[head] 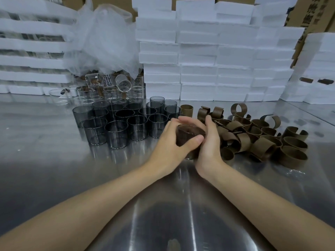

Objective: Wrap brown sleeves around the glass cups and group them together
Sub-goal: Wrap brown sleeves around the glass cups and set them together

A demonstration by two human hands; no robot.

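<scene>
Wrapping brown sleeve (187,142) round glass cup (192,128), gripped by curled fingers (196,139) of left hand (169,144) and right hand (209,147), low over table (54,160) between grouped cups (123,125) and sleeve pile (262,140). Best keep edges level, press seam flat.

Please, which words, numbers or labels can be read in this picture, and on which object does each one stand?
Cardboard box, upper right: dark printed characters, too blurred to read.
Glass cups, brown sleeves, white foam blocks: no text visible.
Sleeved cup held by left hand and right hand: no text visible.
</scene>
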